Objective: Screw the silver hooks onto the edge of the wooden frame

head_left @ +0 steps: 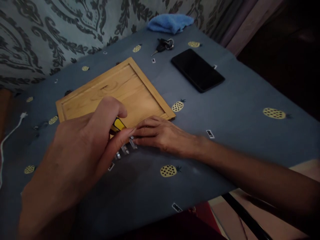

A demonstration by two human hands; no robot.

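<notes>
Left hand (77, 143) is clenched round a yellow-and-black tool (119, 124), mostly hidden by my own fingers, at the near edge of the wooden panel (140, 96). Right hand (160, 133) lies over the panel's near edge by its right corner, fingers stretched toward my left thumb; can't tell if the fingertips pinch anything. Silver metal prongs (132, 141) stick out just past the panel's near edge; fixing not visible. Panel lies flat on the desk (237, 90), recessed face up. Right of panel: black smartphone (197, 70), screen up. Beyond panel, to the right: keys (163, 44) on a ring, then crumpled blue cloth (171, 23). Left of panel: white cable (11, 133).
</notes>
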